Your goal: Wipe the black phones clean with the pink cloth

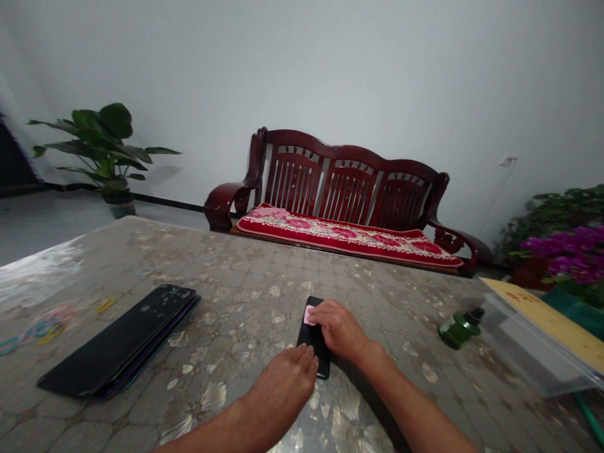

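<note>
A black smartphone (323,360) lies flat on the table in front of me, its long side pointing away. My left hand (289,382) grips its near left edge, fingers bent and close together. Over the far half is my right hand (337,327), its fingers closed on a small pink cloth or pad (308,315) that touches the phone's surface. Part of the pink piece is hidden under the fingers, so its full shape cannot be made out.
Left on the patterned table (226,296) lies a long black folding case (123,340), near coloured bands (51,324). A green bottle (460,328) and a clear plastic box (519,343) stand right. Beyond are a wooden bench (349,189) and purple flowers (570,255).
</note>
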Action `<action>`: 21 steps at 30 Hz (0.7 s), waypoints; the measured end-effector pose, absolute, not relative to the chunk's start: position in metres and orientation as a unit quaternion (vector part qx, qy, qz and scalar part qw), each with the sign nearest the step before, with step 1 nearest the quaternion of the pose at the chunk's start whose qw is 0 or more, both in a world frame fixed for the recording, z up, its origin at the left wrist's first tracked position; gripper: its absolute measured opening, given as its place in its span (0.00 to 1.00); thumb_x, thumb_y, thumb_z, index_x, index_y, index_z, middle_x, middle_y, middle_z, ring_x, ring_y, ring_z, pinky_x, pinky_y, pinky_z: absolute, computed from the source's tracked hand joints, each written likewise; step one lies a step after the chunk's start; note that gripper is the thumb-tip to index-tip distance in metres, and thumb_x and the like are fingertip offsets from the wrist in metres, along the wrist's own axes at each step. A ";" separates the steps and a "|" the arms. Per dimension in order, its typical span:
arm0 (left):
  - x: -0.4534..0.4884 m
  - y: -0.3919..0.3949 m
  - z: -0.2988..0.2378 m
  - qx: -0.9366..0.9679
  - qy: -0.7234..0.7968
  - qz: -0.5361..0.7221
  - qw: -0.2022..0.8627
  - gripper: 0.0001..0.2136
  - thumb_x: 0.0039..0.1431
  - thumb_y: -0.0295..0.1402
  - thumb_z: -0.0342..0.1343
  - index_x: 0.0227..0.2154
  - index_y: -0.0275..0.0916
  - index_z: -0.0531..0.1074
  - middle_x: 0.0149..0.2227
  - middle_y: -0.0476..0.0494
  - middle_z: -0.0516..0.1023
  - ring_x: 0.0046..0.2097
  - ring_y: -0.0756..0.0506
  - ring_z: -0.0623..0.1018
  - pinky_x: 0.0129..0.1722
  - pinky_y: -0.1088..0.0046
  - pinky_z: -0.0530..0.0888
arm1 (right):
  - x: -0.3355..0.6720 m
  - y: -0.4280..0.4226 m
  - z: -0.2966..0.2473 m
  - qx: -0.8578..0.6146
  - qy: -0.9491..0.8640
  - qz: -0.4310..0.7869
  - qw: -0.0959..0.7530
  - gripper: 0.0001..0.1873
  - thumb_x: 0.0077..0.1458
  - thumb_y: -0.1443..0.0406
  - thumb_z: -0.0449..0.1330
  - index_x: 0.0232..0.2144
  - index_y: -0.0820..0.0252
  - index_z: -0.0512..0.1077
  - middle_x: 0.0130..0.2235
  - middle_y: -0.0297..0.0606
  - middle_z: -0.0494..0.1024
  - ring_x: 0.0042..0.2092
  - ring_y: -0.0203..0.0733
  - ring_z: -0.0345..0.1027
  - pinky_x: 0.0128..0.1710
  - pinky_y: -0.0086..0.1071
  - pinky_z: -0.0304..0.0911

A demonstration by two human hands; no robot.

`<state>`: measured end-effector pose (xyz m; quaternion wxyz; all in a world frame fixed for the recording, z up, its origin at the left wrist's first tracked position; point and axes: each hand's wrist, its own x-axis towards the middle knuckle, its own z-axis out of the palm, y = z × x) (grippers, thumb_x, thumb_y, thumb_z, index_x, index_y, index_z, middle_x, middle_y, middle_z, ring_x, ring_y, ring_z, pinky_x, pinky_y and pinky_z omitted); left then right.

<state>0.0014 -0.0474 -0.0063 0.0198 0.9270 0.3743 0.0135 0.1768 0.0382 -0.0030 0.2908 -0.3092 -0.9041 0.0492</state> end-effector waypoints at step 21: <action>0.002 -0.050 -0.002 0.932 0.362 0.007 -0.005 0.15 0.62 0.16 0.53 0.49 0.28 0.74 0.52 0.27 0.78 0.53 0.37 0.79 0.52 0.61 0.77 | 0.203 0.004 -0.005 -0.292 -0.906 0.052 0.303 0.21 0.54 0.79 0.52 0.40 0.57 0.79 0.44 0.39 0.83 0.46 0.42 0.74 0.48 0.37 0.70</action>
